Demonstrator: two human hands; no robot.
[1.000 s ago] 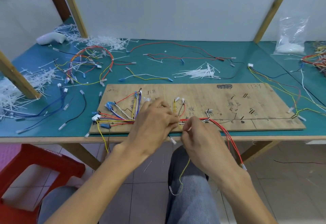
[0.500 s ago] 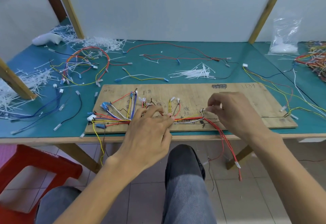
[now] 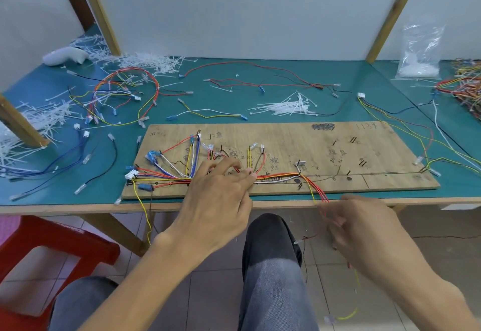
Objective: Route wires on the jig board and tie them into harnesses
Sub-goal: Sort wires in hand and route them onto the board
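Note:
A wooden jig board (image 3: 325,148) lies on the teal table top, with coloured wires (image 3: 171,171) routed between its pegs on the left half. My left hand (image 3: 221,195) rests on the wire bundle near the board's front edge, fingers spread and pressing it down. A bunch of red, orange and yellow wires (image 3: 316,190) runs off the board's front edge and hangs down. Below the table edge, my right hand (image 3: 364,229) grips these hanging wires; it is blurred.
A loose pile of white cable ties (image 3: 289,108) lies behind the board. A finished harness (image 3: 122,93) and cut tie scraps (image 3: 39,119) sit at the left, more wires (image 3: 463,88) and a plastic bag (image 3: 419,54) at the right. A red stool (image 3: 52,247) stands at the lower left.
My right hand has dropped from the board's middle pegs to below the table edge and now grips the hanging wires. My left hand stays on the bundle.

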